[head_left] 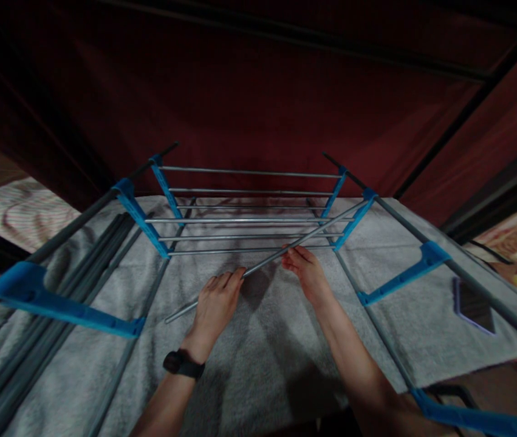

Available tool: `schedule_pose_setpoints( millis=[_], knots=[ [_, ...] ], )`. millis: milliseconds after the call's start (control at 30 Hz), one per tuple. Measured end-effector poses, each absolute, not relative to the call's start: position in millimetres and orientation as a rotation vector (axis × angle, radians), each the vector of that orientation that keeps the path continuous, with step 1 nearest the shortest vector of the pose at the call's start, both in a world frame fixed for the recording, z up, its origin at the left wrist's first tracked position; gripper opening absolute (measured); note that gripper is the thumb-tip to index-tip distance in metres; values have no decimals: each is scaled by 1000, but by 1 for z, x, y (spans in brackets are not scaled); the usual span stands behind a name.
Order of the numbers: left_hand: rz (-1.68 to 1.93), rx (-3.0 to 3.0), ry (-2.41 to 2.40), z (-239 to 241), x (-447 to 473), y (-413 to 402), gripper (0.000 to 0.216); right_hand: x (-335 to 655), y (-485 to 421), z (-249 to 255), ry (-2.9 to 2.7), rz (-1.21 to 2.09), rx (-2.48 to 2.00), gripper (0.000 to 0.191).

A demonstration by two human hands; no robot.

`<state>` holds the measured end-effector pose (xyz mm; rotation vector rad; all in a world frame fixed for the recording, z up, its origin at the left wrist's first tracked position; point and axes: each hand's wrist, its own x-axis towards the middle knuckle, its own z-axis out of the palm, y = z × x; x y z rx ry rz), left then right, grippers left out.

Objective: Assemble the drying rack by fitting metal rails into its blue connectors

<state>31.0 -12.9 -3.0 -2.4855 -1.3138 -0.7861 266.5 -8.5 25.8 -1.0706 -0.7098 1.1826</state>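
A thin metal tube runs slantwise across the middle, its right end up by a blue plastic bracket and its left end loose. My left hand, a black watch on its wrist, is closed over the tube's lower left part from above. Further along, my right hand pinches the same tube between thumb and fingers. Around them stands a rack frame of dark side tubes and blue brackets. Several metal rungs span its far part. A nearer left bracket and a right bracket have no rungs between them.
Several loose grey tubes lie at the left on a light grey towel. A phone-like flat object rests on the towel at right. Dark red panels rise behind the rack. Another blue bracket is at bottom right.
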Motion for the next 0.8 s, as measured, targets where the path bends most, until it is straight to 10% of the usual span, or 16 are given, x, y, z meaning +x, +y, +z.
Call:
schedule_pose_setpoints(
  millis=[400,800],
  knots=[
    [-859,-2400,-1300,13,27,-13,29,251,-14,24,-965,1104,-1163,33],
    [-858,-2377,-1355,41,26,-16,36,228,-37,44,-1907,-313,-1303,38]
  ],
)
